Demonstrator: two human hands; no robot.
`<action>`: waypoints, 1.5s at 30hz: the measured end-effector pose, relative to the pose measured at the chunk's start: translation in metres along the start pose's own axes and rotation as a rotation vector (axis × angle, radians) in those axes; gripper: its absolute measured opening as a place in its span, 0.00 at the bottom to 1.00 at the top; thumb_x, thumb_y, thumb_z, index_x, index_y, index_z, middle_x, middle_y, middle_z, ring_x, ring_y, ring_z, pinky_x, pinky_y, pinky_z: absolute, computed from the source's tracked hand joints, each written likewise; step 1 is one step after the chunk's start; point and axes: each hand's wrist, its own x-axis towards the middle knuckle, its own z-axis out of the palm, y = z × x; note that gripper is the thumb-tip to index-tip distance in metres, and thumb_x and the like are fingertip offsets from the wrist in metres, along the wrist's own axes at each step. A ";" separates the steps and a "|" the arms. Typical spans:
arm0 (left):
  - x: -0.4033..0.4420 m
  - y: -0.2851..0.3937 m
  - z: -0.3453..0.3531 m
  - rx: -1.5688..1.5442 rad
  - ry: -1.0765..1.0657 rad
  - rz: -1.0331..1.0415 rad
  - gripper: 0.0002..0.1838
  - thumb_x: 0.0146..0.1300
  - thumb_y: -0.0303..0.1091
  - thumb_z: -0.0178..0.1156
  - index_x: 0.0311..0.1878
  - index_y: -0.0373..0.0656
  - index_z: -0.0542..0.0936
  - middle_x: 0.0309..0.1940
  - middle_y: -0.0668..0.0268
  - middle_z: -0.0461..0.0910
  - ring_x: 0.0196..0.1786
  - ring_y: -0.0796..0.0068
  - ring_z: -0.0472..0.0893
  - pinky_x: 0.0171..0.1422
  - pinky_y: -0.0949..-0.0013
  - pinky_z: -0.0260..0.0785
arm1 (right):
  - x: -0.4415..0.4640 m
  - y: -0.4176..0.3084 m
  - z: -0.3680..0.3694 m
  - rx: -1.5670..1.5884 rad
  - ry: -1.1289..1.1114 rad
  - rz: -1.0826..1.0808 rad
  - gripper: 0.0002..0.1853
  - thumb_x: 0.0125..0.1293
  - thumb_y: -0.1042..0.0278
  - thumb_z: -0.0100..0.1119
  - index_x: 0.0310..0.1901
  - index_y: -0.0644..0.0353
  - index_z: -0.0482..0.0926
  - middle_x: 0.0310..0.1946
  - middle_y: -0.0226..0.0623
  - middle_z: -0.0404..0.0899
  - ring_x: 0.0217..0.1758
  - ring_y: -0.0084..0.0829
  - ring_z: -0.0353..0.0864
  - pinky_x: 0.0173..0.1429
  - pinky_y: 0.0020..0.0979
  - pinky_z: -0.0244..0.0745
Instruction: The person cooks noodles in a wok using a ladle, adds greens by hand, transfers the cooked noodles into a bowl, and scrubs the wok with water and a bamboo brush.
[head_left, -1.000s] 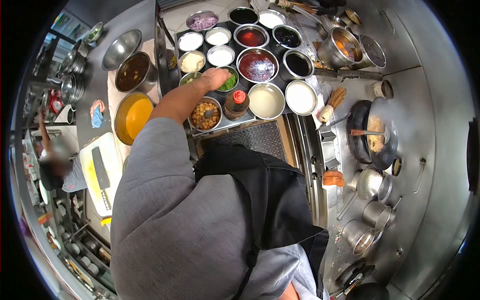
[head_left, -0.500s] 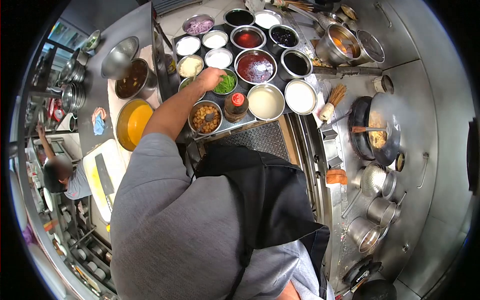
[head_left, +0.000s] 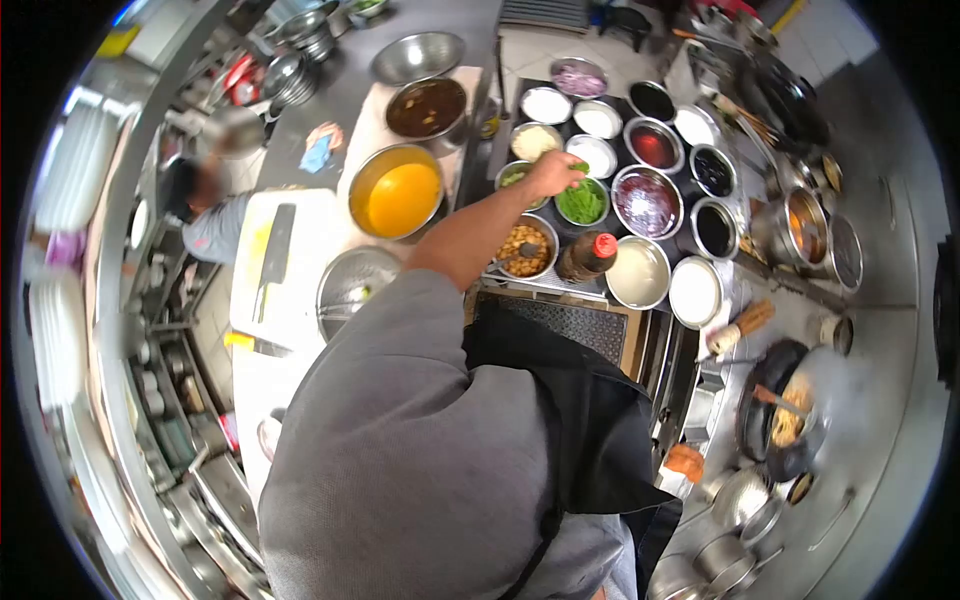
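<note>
My left hand (head_left: 556, 173) reaches out over the ingredient pots, its fingers closed in a pinch on some chopped greens (head_left: 580, 167). Just below it is a metal bowl of the same bright chopped greens (head_left: 581, 204). Under my wrist, a second bowl with green contents (head_left: 515, 178) is partly covered. Nearer to me are a bowl of brown chunks (head_left: 523, 248) with a spoon in it and a red-capped bottle (head_left: 588, 256). My right hand is out of sight.
Pots of white, red and dark sauces (head_left: 648, 200) crowd around. At right, a steaming wok (head_left: 765, 425) holds food and a ladle. Leftward are a pot of orange liquid (head_left: 397, 192) and a cleaver (head_left: 276, 245) on a white board (head_left: 245, 290). Another person (head_left: 215, 235) is beyond.
The view has swung left, so the pots appear farther right. My left hand has come up from the greens bowl and now shows greens at its fingertips.
</note>
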 end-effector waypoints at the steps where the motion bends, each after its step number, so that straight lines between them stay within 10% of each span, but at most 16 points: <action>1: -0.002 0.001 0.000 0.018 0.002 -0.032 0.19 0.67 0.33 0.69 0.59 0.38 0.86 0.35 0.58 0.91 0.33 0.74 0.89 0.40 0.68 0.80 | 0.007 -0.001 -0.009 -0.016 -0.004 -0.009 0.10 0.69 0.65 0.57 0.29 0.57 0.79 0.23 0.36 0.78 0.25 0.30 0.79 0.28 0.37 0.69; 4: -0.006 0.002 0.006 0.250 -0.030 0.004 0.18 0.68 0.32 0.68 0.59 0.40 0.86 0.32 0.61 0.90 0.31 0.74 0.88 0.38 0.66 0.79 | 0.028 -0.004 -0.030 -0.056 -0.027 -0.050 0.10 0.69 0.65 0.57 0.29 0.57 0.79 0.22 0.35 0.77 0.25 0.30 0.78 0.27 0.37 0.69; 13: -0.030 0.020 0.017 -0.387 0.282 -0.125 0.16 0.67 0.37 0.69 0.46 0.32 0.85 0.34 0.62 0.89 0.35 0.71 0.88 0.41 0.65 0.80 | 0.049 0.056 -0.086 -0.050 -0.083 -0.102 0.11 0.69 0.66 0.57 0.27 0.56 0.78 0.21 0.34 0.76 0.23 0.29 0.77 0.26 0.37 0.68; 21: -0.127 0.216 0.045 -0.515 0.204 0.000 0.15 0.73 0.26 0.62 0.60 0.32 0.79 0.51 0.59 0.86 0.48 0.70 0.87 0.55 0.70 0.82 | -0.002 0.199 -0.064 0.214 -0.020 0.055 0.12 0.68 0.66 0.56 0.26 0.56 0.78 0.20 0.34 0.75 0.22 0.28 0.76 0.25 0.37 0.67; 28: -0.154 0.326 0.257 -0.637 -0.366 -0.017 0.15 0.73 0.27 0.63 0.60 0.34 0.79 0.47 0.61 0.86 0.43 0.73 0.86 0.52 0.71 0.82 | 0.014 0.283 -0.003 0.420 0.025 0.021 0.12 0.69 0.67 0.55 0.25 0.55 0.77 0.20 0.33 0.75 0.21 0.27 0.75 0.23 0.36 0.65; 35: -0.121 0.405 0.516 -0.605 -0.856 0.028 0.19 0.73 0.29 0.65 0.63 0.33 0.77 0.49 0.62 0.84 0.43 0.75 0.84 0.49 0.72 0.79 | -0.006 0.264 0.062 0.417 0.334 0.051 0.14 0.72 0.59 0.55 0.38 0.60 0.84 0.39 0.44 0.84 0.41 0.41 0.84 0.47 0.39 0.78; 39: -0.108 0.452 0.642 -0.355 -0.940 0.170 0.22 0.70 0.28 0.69 0.64 0.32 0.78 0.45 0.64 0.85 0.41 0.79 0.83 0.47 0.74 0.77 | 0.072 0.335 0.232 0.190 0.417 -0.052 0.20 0.73 0.50 0.55 0.48 0.58 0.88 0.54 0.53 0.86 0.58 0.50 0.86 0.62 0.41 0.79; 45: -0.058 0.447 0.765 -0.307 -0.936 0.117 0.14 0.71 0.27 0.67 0.57 0.33 0.82 0.40 0.68 0.84 0.37 0.81 0.82 0.44 0.76 0.77 | 0.046 0.247 0.240 0.480 0.530 0.272 0.19 0.73 0.53 0.56 0.50 0.60 0.87 0.50 0.49 0.87 0.54 0.48 0.87 0.55 0.42 0.80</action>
